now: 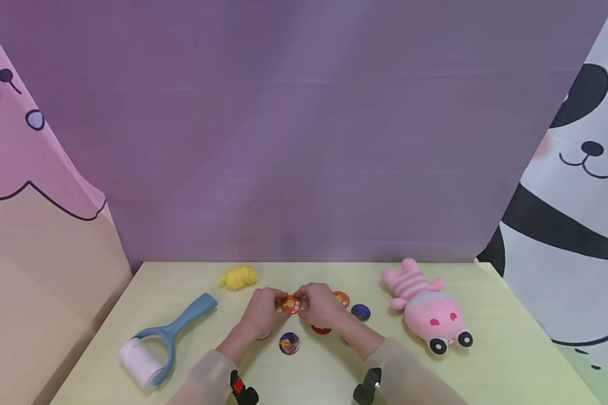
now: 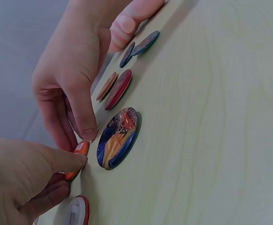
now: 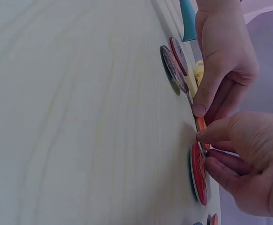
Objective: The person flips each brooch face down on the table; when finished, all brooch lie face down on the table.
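Between both hands is a round orange button badge (image 1: 291, 304), low over the table. My left hand (image 1: 264, 312) pinches its left edge between thumb and fingers. At its right edge, my right hand (image 1: 321, 306) pinches it in the same way. A dark blue and gold badge (image 1: 289, 343) lies just in front of the hands. Partly under the right hand is a red badge (image 1: 321, 329), and another orange badge (image 1: 342, 298) lies beyond it. The left wrist view shows a red-rimmed badge (image 2: 80, 211) with a pale face beside the left hand.
A dark blue badge (image 1: 361, 312) lies right of the hands, another partly hidden by the right arm. A pink plush toy (image 1: 430, 315) lies farther right. A blue-handled lint roller (image 1: 169, 337) is at left, a yellow yarn bundle (image 1: 238, 277) at the back. Purple cloth (image 1: 304, 140) hangs behind the table.
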`<state>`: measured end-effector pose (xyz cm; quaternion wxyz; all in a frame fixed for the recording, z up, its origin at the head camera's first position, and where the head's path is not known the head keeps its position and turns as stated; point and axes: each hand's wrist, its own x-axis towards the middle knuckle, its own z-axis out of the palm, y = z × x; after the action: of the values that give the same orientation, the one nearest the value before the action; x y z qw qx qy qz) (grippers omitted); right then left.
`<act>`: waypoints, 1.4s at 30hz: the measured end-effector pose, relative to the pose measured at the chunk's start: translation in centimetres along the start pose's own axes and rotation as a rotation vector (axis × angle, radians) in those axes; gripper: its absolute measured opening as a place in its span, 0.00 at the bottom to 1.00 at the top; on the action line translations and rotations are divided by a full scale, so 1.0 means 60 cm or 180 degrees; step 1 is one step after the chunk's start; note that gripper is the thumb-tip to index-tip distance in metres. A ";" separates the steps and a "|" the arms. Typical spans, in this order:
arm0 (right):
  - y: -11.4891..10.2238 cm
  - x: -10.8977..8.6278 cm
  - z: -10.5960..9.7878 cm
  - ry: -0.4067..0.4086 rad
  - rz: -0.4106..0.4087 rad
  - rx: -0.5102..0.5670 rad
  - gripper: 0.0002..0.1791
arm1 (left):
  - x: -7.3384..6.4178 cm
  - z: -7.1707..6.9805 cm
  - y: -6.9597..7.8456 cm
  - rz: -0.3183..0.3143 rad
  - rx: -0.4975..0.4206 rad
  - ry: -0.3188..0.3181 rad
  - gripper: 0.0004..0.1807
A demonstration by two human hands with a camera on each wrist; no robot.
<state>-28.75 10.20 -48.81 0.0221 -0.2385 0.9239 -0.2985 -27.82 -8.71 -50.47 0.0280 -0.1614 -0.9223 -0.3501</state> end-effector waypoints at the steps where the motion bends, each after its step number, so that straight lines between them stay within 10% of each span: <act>1: 0.000 0.001 0.001 0.0019 -0.0017 0.0014 0.18 | 0.000 0.000 -0.001 0.0026 -0.0014 0.0018 0.17; 24: 0.004 0.010 0.002 -0.0050 -0.0036 0.0334 0.19 | -0.004 -0.011 -0.014 0.0106 -0.0263 -0.0148 0.18; 42: -0.011 0.008 -0.065 0.0210 -0.0098 0.0683 0.18 | -0.007 -0.049 0.018 0.0125 -0.1108 0.0320 0.21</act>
<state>-29.61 11.64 -45.21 0.0125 -0.2390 0.8831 -0.4036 -27.23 -10.00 -47.65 0.0525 -0.1640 -0.8419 -0.5114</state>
